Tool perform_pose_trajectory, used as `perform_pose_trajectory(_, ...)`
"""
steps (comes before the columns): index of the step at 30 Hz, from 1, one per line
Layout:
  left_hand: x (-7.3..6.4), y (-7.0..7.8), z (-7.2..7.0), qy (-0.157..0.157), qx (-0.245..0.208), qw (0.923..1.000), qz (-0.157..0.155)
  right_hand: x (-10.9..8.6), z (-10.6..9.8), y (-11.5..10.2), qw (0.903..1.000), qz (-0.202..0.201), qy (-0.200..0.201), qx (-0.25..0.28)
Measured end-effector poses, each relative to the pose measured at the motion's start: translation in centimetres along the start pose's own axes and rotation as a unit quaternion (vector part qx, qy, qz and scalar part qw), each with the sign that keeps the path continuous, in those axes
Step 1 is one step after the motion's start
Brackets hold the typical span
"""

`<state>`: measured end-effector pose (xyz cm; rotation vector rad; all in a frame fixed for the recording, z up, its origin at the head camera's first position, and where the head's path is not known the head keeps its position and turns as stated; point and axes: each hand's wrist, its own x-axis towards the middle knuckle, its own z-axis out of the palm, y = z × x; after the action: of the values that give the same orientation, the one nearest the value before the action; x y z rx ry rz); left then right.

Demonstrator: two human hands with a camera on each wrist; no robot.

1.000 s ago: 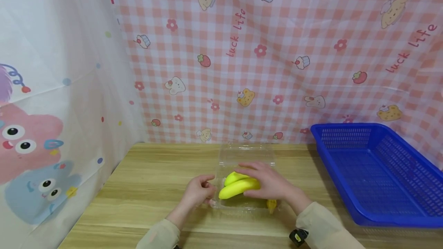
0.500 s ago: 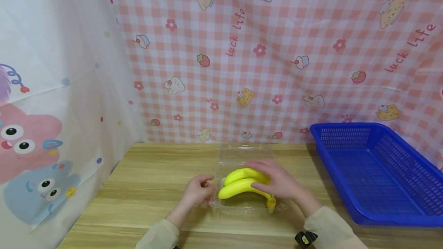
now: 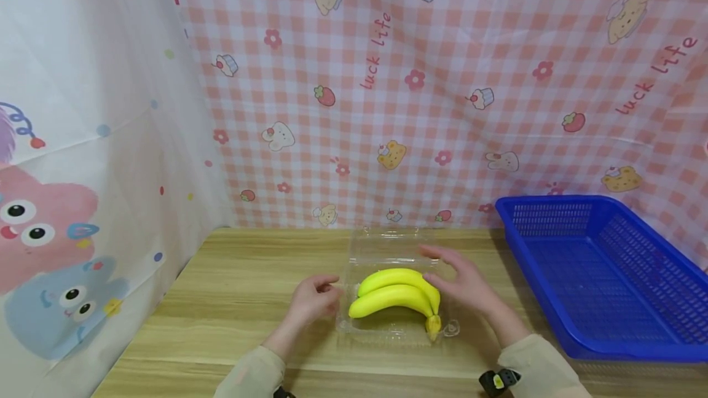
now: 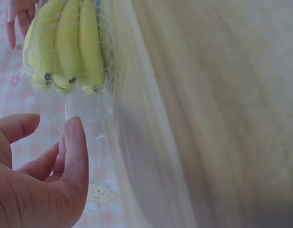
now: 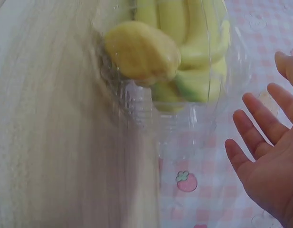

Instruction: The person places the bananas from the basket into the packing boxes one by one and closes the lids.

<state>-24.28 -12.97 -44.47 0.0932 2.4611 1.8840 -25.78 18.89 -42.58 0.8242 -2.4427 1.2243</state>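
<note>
Fingers [image 5: 264, 116] of the right hand [image 3: 464, 284] are spread wide with nothing held, and in the right wrist view a gap is seen between them and the bananas [image 3: 398, 295]. By the left hand [image 3: 312, 296] nothing is gripped either: its fingers are loosely bent, its thumb [image 4: 18, 126] is parted from them, and whether the clear container [image 3: 381, 327] is touched cannot be told. Between the two hands the bananas are laid in that container, their stem end [image 3: 433, 327] pointed toward the near corner on the right hand's side. Beyond the hands the lid [image 3: 387, 244] is laid open. Behind the hands, both forearms are covered by cream sleeves [image 3: 539, 361]. Under all this the wood-grained worktop [image 3: 260, 263] is seen. To the right of the right hand a blue basket [image 3: 597, 281] is set; beyond both hands a pink checked cloth [image 3: 354, 109] is hung, and well left of the left hand, a white printed cloth [image 3: 121, 109]
</note>
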Motion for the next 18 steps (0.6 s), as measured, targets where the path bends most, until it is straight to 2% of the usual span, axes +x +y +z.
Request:
perform_pose_trajectory(6,0.6,0.5,-0.1,0.030,0.016,0.9994,0.008,-0.2,-0.6,0.5,0.9969,0.046,0.038,0.051)
perform_pose_trajectory(18,2.7,1.2,-0.2,0.058,0.004,0.9983,-0.003,0.0,-1.4,1.9,0.9840,0.127,0.078,0.097)
